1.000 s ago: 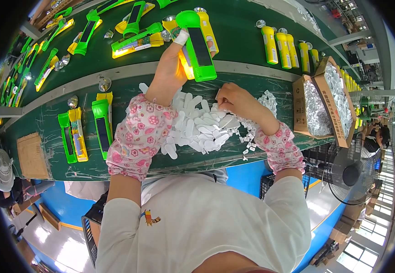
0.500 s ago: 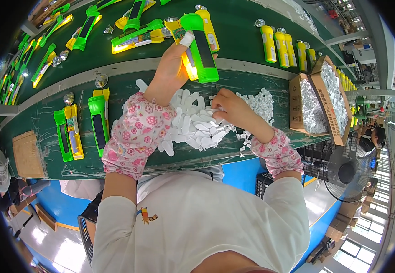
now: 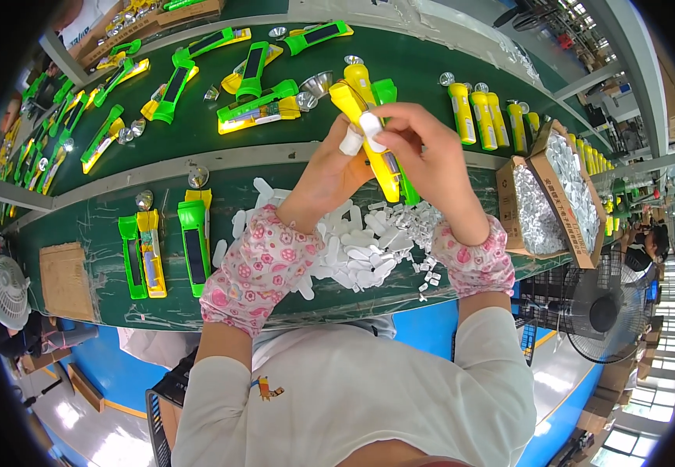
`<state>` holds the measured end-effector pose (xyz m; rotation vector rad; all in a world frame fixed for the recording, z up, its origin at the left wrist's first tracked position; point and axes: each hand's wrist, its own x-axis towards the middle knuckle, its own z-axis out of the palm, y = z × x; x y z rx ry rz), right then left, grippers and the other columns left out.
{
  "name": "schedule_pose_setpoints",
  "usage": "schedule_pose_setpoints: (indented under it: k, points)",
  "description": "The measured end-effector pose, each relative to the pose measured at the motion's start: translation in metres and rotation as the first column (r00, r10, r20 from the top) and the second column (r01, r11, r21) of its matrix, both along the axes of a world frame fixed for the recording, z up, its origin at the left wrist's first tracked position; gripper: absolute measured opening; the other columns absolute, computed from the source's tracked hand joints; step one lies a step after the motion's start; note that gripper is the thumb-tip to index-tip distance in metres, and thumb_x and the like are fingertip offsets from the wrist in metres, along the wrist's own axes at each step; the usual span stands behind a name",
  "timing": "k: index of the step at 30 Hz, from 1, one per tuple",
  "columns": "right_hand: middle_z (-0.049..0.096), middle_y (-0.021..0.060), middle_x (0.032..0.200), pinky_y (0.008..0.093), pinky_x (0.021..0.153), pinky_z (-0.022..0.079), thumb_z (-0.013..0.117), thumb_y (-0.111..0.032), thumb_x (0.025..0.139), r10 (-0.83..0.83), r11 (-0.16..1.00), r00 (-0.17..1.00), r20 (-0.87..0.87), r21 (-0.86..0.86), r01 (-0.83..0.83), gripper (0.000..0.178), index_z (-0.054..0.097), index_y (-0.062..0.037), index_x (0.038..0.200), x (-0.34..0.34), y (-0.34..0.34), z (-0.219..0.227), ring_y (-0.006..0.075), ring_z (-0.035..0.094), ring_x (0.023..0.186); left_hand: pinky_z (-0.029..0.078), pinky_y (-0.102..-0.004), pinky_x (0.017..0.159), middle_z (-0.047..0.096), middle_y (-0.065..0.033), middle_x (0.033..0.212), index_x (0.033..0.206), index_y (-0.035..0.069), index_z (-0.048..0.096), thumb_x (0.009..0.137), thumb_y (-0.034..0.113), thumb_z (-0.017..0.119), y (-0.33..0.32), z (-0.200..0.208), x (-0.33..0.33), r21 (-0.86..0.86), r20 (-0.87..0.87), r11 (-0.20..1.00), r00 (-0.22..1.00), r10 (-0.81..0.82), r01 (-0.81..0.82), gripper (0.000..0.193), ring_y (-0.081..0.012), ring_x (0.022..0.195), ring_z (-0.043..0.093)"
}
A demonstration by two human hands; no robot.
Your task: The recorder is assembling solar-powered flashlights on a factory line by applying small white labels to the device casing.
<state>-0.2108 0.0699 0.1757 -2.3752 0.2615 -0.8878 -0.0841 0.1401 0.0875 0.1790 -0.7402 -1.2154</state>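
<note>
My left hand, its thumb wrapped in white tape, is closed around a flashlight with a yellow shell. The flashlight's green half shows behind it, apart from the yellow shell at the top. With thumb and fingers, my right hand holds a white oval piece against the yellow shell; whether it is seated there cannot be seen. A round reflector is at the upper left of the shell. Below my hands lies a pile of white oval pieces, mixed at the right with small white parts.
Opened green-and-yellow flashlights lie left of the pile; others cover the green bench beyond a pale rail. Yellow flashlights stand at the back right. Cardboard boxes of small parts are at the right, near a black fan.
My right hand has risen from the pile with a white oval piece to the flashlight. My left hand has turned the flashlight so its yellow shell faces me. The view has shifted slightly.
</note>
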Motion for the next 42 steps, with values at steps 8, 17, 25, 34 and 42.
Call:
schedule_pose_setpoints:
  k: [8, 17, 25, 34, 42]
  points:
    - [0.052, 0.0119, 0.102, 0.0355, 0.078, 0.047, 0.077, -0.015, 0.076, -0.158, 0.855, 0.977, 0.143, -0.475, 0.208, 0.053, 0.058, -0.0081, 0.125, -0.003, -0.002, -0.002, 0.0302, 0.052, 0.097, 0.042, -0.0424, 0.102, 0.048, -0.0072, 0.126, 0.131, 0.009, 0.039, 0.096, 0.023, 0.055, -0.003, 0.000, 0.004, 0.031, -0.023, 0.987, 0.987, 0.160, -0.160, 0.041, -0.0215, 0.119, 0.050]
    - [0.054, 0.0082, 0.090, 0.0258, 0.065, 0.042, 0.058, -0.022, 0.095, 0.033, 0.979, 0.998, -0.052, 0.201, -0.021, 0.037, 0.055, -0.0006, 0.125, -0.005, -0.014, -0.041, 0.0143, 0.052, 0.075, 0.046, -0.0418, 0.094, 0.050, -0.0096, 0.112, 0.122, 0.007, 0.038, 0.097, 0.017, 0.042, 0.006, 0.012, 0.005, 0.306, -0.185, 0.900, 0.908, 0.375, -0.310, 0.027, -0.0216, 0.108, 0.053]
    - [0.054, 0.0129, 0.094, 0.0317, 0.074, 0.045, 0.053, -0.020, 0.096, -0.069, 0.998, 0.995, -0.074, -0.001, 0.069, 0.038, 0.052, -0.0016, 0.129, 0.014, 0.011, -0.049, 0.0219, 0.054, 0.083, 0.046, -0.0397, 0.092, 0.055, -0.0071, 0.108, 0.119, 0.007, 0.047, 0.097, 0.016, 0.038, 0.003, 0.002, 0.012, 0.369, -0.073, 0.830, 0.878, 0.474, -0.418, 0.026, -0.0209, 0.101, 0.056]
    - [0.050, 0.0138, 0.097, 0.0336, 0.066, 0.051, 0.060, -0.018, 0.090, -0.239, 0.952, 0.971, 0.000, -0.198, 0.234, 0.048, 0.050, -0.0132, 0.137, 0.017, 0.021, -0.061, 0.0250, 0.058, 0.080, 0.042, -0.0449, 0.098, 0.057, -0.0118, 0.116, 0.124, 0.008, 0.046, 0.097, 0.033, 0.041, 0.011, 0.008, 0.009, 0.115, -0.270, 0.979, 0.943, 0.196, -0.171, 0.038, -0.0292, 0.113, 0.055]
    - [0.050, 0.0152, 0.113, 0.0333, 0.070, 0.053, 0.058, -0.021, 0.091, -0.147, 0.923, 0.988, -0.044, -0.364, 0.121, 0.057, 0.038, -0.0115, 0.144, 0.009, 0.015, -0.072, 0.0283, 0.061, 0.084, 0.053, -0.0424, 0.085, 0.062, -0.0154, 0.110, 0.118, 0.000, 0.050, 0.097, 0.027, 0.054, 0.002, 0.004, 0.044, 0.343, 0.115, 0.868, 0.933, 0.341, -0.359, 0.035, -0.0290, 0.100, 0.063]
